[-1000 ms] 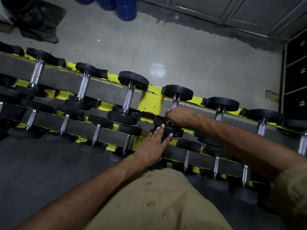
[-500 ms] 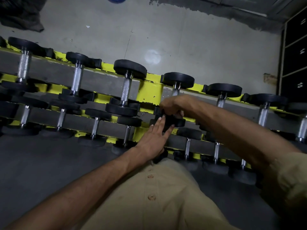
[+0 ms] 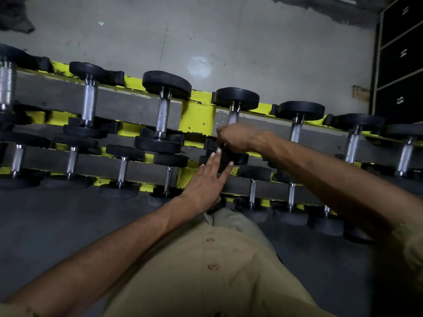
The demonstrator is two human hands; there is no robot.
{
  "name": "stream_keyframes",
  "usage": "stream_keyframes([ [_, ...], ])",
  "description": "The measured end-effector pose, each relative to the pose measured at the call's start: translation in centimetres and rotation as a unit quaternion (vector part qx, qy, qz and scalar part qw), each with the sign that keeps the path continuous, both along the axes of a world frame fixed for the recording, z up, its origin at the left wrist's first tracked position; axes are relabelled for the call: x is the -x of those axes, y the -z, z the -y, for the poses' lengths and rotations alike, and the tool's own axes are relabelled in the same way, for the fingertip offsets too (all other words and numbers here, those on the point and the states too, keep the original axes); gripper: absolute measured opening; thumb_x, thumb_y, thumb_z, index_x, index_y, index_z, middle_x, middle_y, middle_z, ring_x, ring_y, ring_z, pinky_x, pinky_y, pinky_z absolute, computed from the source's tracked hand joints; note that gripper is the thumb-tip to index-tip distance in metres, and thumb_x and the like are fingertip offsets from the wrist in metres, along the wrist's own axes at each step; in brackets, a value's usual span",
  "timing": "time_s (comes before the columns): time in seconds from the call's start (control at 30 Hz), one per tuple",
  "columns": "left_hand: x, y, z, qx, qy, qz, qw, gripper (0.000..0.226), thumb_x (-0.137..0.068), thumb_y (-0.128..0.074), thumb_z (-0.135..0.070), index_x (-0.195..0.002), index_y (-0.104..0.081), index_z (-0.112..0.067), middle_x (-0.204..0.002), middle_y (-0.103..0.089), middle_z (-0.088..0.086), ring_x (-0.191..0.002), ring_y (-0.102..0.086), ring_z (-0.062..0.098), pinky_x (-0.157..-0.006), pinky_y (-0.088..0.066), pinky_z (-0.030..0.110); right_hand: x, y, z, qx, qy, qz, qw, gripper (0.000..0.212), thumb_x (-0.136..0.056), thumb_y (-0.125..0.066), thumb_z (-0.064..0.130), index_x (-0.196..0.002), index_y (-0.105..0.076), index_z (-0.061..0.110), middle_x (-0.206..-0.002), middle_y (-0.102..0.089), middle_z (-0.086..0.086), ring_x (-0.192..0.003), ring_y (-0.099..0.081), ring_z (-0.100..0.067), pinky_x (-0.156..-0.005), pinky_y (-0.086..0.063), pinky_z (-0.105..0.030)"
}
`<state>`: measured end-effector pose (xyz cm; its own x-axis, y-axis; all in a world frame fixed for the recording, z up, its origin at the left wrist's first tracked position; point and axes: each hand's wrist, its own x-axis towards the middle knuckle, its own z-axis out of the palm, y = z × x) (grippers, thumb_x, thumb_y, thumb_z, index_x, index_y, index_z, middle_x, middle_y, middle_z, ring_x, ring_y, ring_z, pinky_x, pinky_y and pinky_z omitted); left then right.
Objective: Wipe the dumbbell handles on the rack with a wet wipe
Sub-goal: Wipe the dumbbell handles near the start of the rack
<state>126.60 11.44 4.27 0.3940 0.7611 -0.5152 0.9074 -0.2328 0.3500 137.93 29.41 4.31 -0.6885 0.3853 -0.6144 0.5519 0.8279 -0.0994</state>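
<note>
Over a two-tier dumbbell rack (image 3: 196, 120), seen from a head camera looking down, a person in a beige buttoned shirt (image 3: 217, 259) reaches forward with both bare arms. The rack has yellow frame parts and grey rails, and runs slantwise across the view. Black-headed dumbbells with knurled steel handles lie across both tiers, the larger ones on the upper tier (image 3: 161, 115) and the smaller ones on the lower tier (image 3: 122, 170).

The right grip (image 3: 235, 138) comes in from the right, its fingers curled round the near end of one dumbbell handle (image 3: 233, 117) on the upper tier, just right of the yellow upright. Only a short length of that handle shows beyond the knuckles, running up to the far black head (image 3: 237, 98). The wet wipe cannot be made out inside the closed fingers.

The left grip (image 3: 206, 184) lies open, palm down, fingers straight and slightly spread. Its fingertips (image 3: 218, 152) touch the near black head (image 3: 239, 158) of the same dumbbell, just below the right grip.

Beyond the rack lies a pale concrete floor (image 3: 251, 53). Dark numbered lockers (image 3: 400, 65) stand at the far right. On the near side, dark flooring (image 3: 45, 225) spreads under the arms.
</note>
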Motion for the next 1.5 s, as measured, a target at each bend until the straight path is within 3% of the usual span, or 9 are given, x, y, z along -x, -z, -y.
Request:
stream_keyframes([
  [0.13,-0.2,0.1,0.0,-0.013,-0.009,-0.003,1.000,0.100,-0.099,-0.060,-0.022,-0.166,0.014,-0.016,-0.163,0.032,0.033,-0.158,0.016,0.046,-0.130,-0.013,0.055,-3.8,1.4,2.0,-0.034,0.109,-0.165,0.980,0.005,-0.093,-0.065,0.020,-0.097,-0.065,0.017,-0.099,-0.056,-0.004,-0.080,-0.061,-0.025,-0.066,-0.053,-0.042],
  [0.27,-0.2,0.0,-0.1,-0.014,-0.017,-0.003,1.000,0.101,-0.097,-0.063,-0.023,-0.167,0.010,-0.018,-0.165,0.030,0.031,-0.159,0.013,0.044,-0.130,-0.014,0.054,-6.2,4.0,3.9,-0.005,0.374,-0.236,0.897,0.003,-0.085,-0.065,0.023,-0.083,-0.064,0.021,-0.085,-0.069,0.002,-0.080,-0.065,-0.023,-0.071,-0.055,-0.042],
  [0.4,-0.5,-0.2,-0.3,-0.004,-0.015,-0.015,1.000,0.103,-0.098,-0.064,-0.025,-0.167,0.011,-0.019,-0.164,0.030,0.032,-0.159,0.014,0.044,-0.130,-0.015,0.053,-6.2,6.4,3.6,0.099,0.593,-0.274,0.750,0.007,-0.087,-0.070,0.017,-0.081,-0.071,0.014,-0.081,-0.074,-0.002,-0.081,-0.070,-0.025,-0.074,-0.058,-0.043],
  [0.53,-0.5,-0.2,-0.2,0.002,-0.022,-0.019,1.000,0.103,-0.098,-0.063,-0.022,-0.167,0.013,-0.022,-0.164,0.033,0.029,-0.159,0.015,0.041,-0.130,-0.015,0.053,-4.7,5.2,0.3,0.242,0.742,-0.371,0.503,0.022,-0.088,-0.058,-0.013,-0.084,-0.064,0.007,-0.081,-0.066,-0.010,-0.074,-0.065,-0.023,-0.069,-0.058,-0.035],
  [0.73,-0.7,-0.2,0.0,0.005,-0.039,-0.023,0.999,0.099,-0.100,-0.059,-0.018,-0.166,0.015,-0.026,-0.165,0.035,0.025,-0.160,0.015,0.039,-0.130,-0.015,0.053,-1.8,5.6,-4.0,0.281,0.793,-0.378,0.387,0.025,-0.097,-0.040,-0.007,-0.098,-0.058,0.010,-0.072,-0.058,-0.007,-0.062,-0.058,-0.017,-0.058,-0.059,-0.035],
  [0.93,-0.9,-0.1,0.1,0.002,-0.044,-0.044,0.998,0.102,-0.097,-0.059,-0.018,-0.166,0.016,-0.028,-0.166,0.033,0.024,-0.160,0.014,0.039,-0.130,-0.015,0.051,-1.6,7.6,-4.7,0.500,0.751,-0.393,0.178,0.042,-0.105,-0.040,0.035,-0.103,-0.071,0.007,-0.099,-0.076,-0.013,-0.087,-0.075,-0.031,-0.096,-0.048,-0.049],
  [1.27,-0.6,0.0,0.1,0.000,-0.039,-0.040,0.998,0.104,-0.096,-0.060,-0.016,-0.166,0.015,-0.029,-0.167,0.032,0.024,-0.160,0.012,0.039,-0.130,-0.016,0.052,-1.4,8.0,-4.7,0.469,0.765,-0.423,0.131,0.031,-0.101,-0.043,0.029,-0.096,-0.067,0.010,-0.090,-0.074,-0.012,-0.082,-0.071,-0.028,-0.086,-0.051,-0.043],
  [1.4,-0.6,-0.2,-0.1,0.001,-0.036,-0.043,0.998,0.106,-0.097,-0.063,-0.019,-0.165,0.017,-0.029,-0.166,0.033,0.024,-0.160,0.012,0.039,-0.130,-0.016,0.052,-0.8,7.6,-2.9,0.304,0.812,-0.471,0.161,0.018,-0.096,-0.049,0.003,-0.083,-0.057,0.013,-0.069,-0.061,-0.004,-0.063,-0.057,-0.020,-0.059,-0.049,-0.029],
  [1.5,-0.8,-0.4,0.0,0.002,-0.032,-0.046,0.998,0.104,-0.098,-0.062,-0.017,-0.166,0.016,-0.026,-0.165,0.034,0.026,-0.160,0.012,0.040,-0.130,-0.015,0.050,-0.8,7.7,-1.4,0.071,0.774,-0.512,0.366,0.016,-0.086,-0.066,0.007,-0.076,-0.058,0.018,-0.071,-0.061,0.002,-0.066,-0.051,-0.015,-0.062,-0.050,-0.038],
])
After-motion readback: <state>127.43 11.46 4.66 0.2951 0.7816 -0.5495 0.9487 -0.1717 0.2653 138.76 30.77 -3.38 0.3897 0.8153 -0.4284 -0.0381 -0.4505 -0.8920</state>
